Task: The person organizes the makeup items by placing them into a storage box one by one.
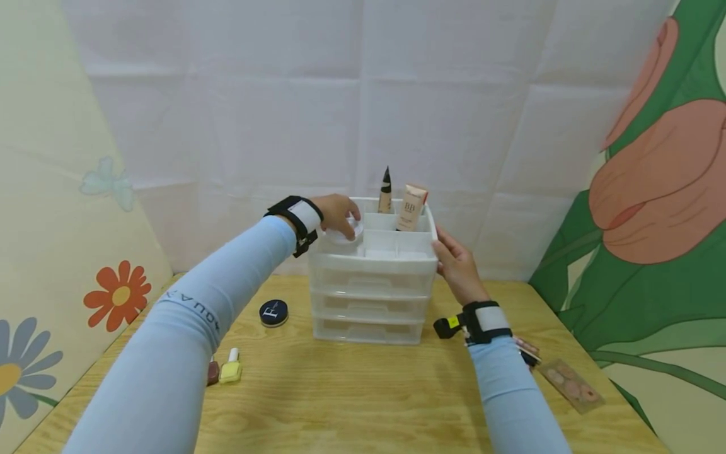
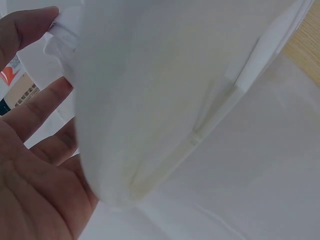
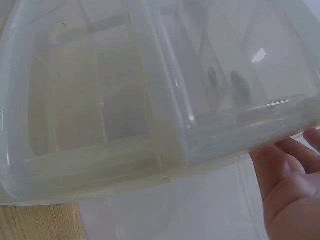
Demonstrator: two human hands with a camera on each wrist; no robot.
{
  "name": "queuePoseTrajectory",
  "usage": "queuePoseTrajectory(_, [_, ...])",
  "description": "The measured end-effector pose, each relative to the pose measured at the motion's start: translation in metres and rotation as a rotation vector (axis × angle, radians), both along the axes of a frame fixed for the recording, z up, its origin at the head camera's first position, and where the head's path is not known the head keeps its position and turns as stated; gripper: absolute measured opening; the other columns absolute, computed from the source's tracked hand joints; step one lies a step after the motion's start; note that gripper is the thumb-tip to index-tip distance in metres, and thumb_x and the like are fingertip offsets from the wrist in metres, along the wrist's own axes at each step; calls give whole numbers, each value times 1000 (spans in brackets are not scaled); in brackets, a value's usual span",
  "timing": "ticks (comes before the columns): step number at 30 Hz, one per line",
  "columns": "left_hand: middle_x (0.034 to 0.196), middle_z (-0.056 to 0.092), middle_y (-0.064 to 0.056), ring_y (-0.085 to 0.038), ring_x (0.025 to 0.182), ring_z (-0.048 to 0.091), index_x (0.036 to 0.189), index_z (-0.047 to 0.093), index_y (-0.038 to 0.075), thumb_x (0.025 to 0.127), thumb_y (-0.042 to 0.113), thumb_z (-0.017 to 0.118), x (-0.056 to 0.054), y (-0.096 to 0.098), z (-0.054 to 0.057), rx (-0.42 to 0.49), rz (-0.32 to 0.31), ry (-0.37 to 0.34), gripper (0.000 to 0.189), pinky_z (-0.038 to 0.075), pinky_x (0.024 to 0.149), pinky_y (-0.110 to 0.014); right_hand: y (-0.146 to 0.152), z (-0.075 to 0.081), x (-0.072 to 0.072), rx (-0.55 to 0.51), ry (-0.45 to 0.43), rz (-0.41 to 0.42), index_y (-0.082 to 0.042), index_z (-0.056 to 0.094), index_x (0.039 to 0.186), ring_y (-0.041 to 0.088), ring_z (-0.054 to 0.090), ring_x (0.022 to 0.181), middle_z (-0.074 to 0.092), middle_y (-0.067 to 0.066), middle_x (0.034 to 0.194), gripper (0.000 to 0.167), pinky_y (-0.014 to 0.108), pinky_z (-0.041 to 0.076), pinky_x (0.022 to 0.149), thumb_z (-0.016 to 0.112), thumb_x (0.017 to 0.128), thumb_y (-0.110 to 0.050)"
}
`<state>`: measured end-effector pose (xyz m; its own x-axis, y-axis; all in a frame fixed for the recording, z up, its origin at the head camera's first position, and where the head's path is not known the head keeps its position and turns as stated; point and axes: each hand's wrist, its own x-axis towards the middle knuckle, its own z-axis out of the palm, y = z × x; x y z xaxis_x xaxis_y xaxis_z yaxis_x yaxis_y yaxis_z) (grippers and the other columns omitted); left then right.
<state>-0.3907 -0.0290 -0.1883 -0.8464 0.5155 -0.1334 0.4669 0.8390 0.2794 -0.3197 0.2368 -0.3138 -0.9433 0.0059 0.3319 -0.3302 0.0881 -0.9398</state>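
Note:
A white drawer organizer (image 1: 371, 302) stands on the table, with several translucent drawers below an open, divided top. In its front left compartment my left hand (image 1: 339, 214) holds a white round container (image 1: 343, 234) between thumb and fingers; the left wrist view shows part of that container (image 2: 67, 27) beyond the organizer's side wall (image 2: 150, 80). My right hand (image 1: 458, 265) rests against the organizer's right side near the top rim, fingers extended along it. A BB cream tube (image 1: 411, 208) and a pen-like cosmetic with a black pointed cap (image 1: 386, 189) stand upright in the top compartments.
A dark round compact (image 1: 274, 313) lies left of the organizer. Nearer stand a yellow nail polish bottle (image 1: 230, 367) and a dark red one (image 1: 212, 372), partly behind the left sleeve. At right are a makeup palette (image 1: 571, 384) and small cosmetics (image 1: 529, 353) beside the right forearm.

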Motion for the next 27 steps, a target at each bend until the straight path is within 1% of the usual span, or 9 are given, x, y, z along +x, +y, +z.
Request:
queuePoseTrajectory(8, [138,48,-12,-24,111,52,135,56,13,83,22,74,0,-1,-4,-57,0,32,56,54,72,-34,-2,1,0,-11,3,18,-17,32,152,22,47,124,31,6,155,57,22,50,87,48,102,-37])
queuePoseTrajectory(12, [139,48,-12,-24,113,51,135,56,14,82,22,75,-1,-1,-5,-64,-4,42,57,53,71,-32,-2,1,0,-19,-1,20,-17,32,153,21,48,123,31,6,156,56,21,50,86,47,102,-36])
queuePoseTrajectory(16, [140,47,-13,-25,117,49,136,55,14,82,22,75,-5,-1,-5,-73,-7,37,58,52,74,-32,-3,2,-1,-25,-4,22,-17,31,153,21,47,124,31,6,156,56,22,50,87,47,102,-36])
queuePoseTrajectory(19, [141,47,-14,-27,121,48,136,55,13,82,22,74,-7,-1,-6,-88,-27,51,58,49,86,-35,-3,2,-3,-24,0,25,-17,31,153,23,46,125,31,6,156,56,22,50,87,47,102,-36])
queuePoseTrajectory(23, [142,48,-15,-29,127,45,138,53,12,83,23,73,-6,-3,-7,-117,-57,91,59,38,103,-40,-5,2,-6,-30,0,33,-18,32,153,23,46,126,31,6,156,56,23,50,87,48,102,-36])
queuePoseTrajectory(27, [144,46,-15,-29,131,41,140,50,9,85,24,72,-6,-5,-11,-135,-83,118,61,31,108,-40,-7,2,-8,-38,-2,43,-17,32,153,22,46,125,31,7,156,57,22,49,88,48,102,-36])
